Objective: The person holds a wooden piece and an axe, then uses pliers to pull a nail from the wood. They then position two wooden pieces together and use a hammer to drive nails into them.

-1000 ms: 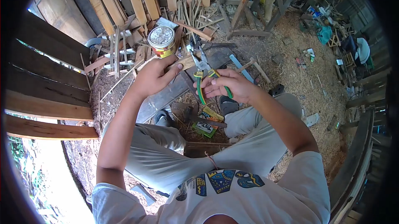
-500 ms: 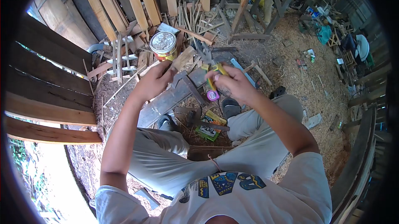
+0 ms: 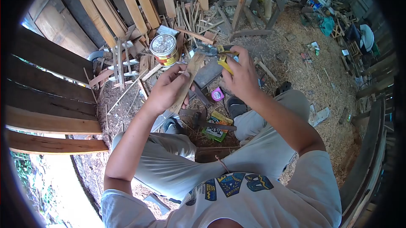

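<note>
My left hand (image 3: 169,87) is closed round a narrow wooden piece (image 3: 191,72), which slants up toward the middle. In my right hand (image 3: 243,75) are pliers with yellow handles (image 3: 225,63). The jaws of the pliers meet the upper end of the wooden piece; what exactly they grip there is too small to tell. Below the hands, a pink tape measure (image 3: 217,94) lies near a dark board (image 3: 207,74). A hammer (image 3: 202,120) rests by a green and yellow packet (image 3: 215,131) between my feet.
A paint can (image 3: 164,49) stands beyond my left hand, among wood scraps (image 3: 190,20). Upright planks (image 3: 139,1) line the far left. A wooden trestle (image 3: 241,8) stands ahead. Shavings (image 3: 296,50) cover the ground at right, with a teal bag (image 3: 326,25) farther off.
My left hand has raised the wooden piece and turned it more upright. The pliers, apart from the wood's end before, have swung left so their jaws are at its upper end.
</note>
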A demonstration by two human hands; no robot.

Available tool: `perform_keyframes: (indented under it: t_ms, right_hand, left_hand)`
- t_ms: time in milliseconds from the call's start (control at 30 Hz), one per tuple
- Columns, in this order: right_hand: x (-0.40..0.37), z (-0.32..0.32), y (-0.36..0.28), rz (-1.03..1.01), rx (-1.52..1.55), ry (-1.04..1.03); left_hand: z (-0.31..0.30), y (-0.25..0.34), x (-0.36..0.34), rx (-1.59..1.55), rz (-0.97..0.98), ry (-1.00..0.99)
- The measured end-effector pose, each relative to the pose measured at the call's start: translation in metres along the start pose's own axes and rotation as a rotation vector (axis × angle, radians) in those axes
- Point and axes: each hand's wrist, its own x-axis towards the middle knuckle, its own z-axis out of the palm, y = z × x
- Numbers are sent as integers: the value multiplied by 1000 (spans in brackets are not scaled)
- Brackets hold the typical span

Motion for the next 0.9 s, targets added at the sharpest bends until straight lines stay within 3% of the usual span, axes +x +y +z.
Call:
perform_keyframes:
  t_ms: [533,700,833,900]
  right_hand:
    - [3,-2,1,-62,-161,-39]
    - [1,2,6,48,37,-88]
    - [0,5,8,127,30,-116]
    - [-8,15,14,111,-187,-233]
  left_hand:
    - [5,-8,-2,139,64,-38]
    - [9,-9,-4,274,63,-33]
    - [9,-21,-1,389,150,-40]
    - [13,-24,0,342,45,-102]
